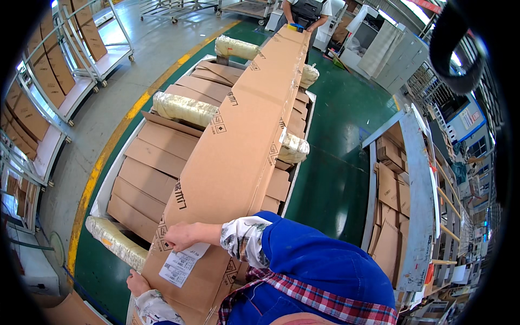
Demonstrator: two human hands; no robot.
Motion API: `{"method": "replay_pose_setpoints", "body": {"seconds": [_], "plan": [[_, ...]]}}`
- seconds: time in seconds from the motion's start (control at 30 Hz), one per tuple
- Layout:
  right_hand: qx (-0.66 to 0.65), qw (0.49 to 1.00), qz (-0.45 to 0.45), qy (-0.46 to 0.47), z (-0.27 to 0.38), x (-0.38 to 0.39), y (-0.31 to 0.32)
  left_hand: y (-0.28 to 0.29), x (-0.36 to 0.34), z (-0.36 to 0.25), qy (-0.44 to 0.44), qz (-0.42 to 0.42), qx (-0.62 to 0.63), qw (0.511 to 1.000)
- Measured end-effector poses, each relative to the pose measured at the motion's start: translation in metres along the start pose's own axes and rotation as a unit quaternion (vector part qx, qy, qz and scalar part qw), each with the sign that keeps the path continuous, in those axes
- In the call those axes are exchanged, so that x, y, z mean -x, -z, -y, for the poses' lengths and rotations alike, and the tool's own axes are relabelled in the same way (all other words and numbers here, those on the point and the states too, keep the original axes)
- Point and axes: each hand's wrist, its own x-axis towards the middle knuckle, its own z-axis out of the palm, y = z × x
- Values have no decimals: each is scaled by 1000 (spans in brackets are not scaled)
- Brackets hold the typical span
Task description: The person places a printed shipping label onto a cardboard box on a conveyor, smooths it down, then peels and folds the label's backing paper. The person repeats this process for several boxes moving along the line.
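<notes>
Blue sleeve [327,254] reaches over a carton [233,157] above a bin [101,201] of cardboard [142,174], right hand [182,236] atop, left hand [138,283] alongside, grips unclear.

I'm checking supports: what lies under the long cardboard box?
Pale wrapped bars show on both sides beneath the long box, with cardboard pieces lower down. Its underside and the bars' middles are covered.

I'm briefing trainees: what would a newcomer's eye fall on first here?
Probably the long cardboard box running up the middle to a co-worker at its far end. Next, the person's right hand by the white label near the box's near end, and left hand at its left edge. A yellow floor line curves along the left.
</notes>
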Motion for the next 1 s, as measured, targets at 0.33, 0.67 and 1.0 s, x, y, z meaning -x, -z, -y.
{"method": "replay_pose_setpoints", "body": {"seconds": [0.33, 0.67, 1.0], "plan": [[-146, 986, 49, 58, 10, 3, 8, 4, 3, -5, 8, 12, 2, 1000], [-87, 995, 52, 2, -4, -5, -6, 3, 0, -1, 2, 21, 10, 1000], [-82, 993, 83, -21, -1, -4, -4, 2, 1, -5, -6, -10, 5, 1000]]}}
